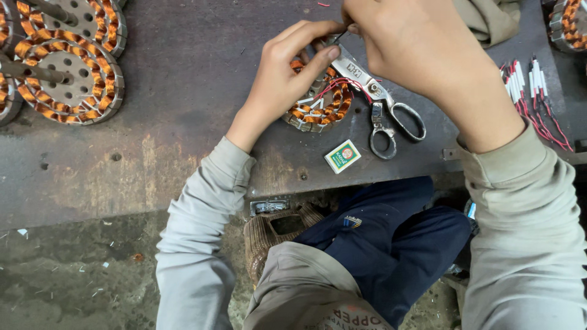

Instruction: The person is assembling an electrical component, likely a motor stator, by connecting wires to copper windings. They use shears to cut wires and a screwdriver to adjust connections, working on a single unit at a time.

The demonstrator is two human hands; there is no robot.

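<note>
A round stator with copper windings [324,107] lies on the dark metal bench [183,91], red and white leads running over it. My left hand [287,73] rests on its top edge, fingers curled and thumb pressing near a thin wire end. My right hand [403,43] hovers just above and to the right, fingertips pinched on the same thin wire at about the stator's far rim. Steel scissors [382,104] lie closed beside the stator, under my right wrist.
A small green and white matchbox [342,156] sits near the bench's front edge. Wound stators on spindles [67,76] stand at far left, another [568,24] at top right. A bundle of red and white sleeved wires [532,91] lies right. Cloth [489,18] at the back.
</note>
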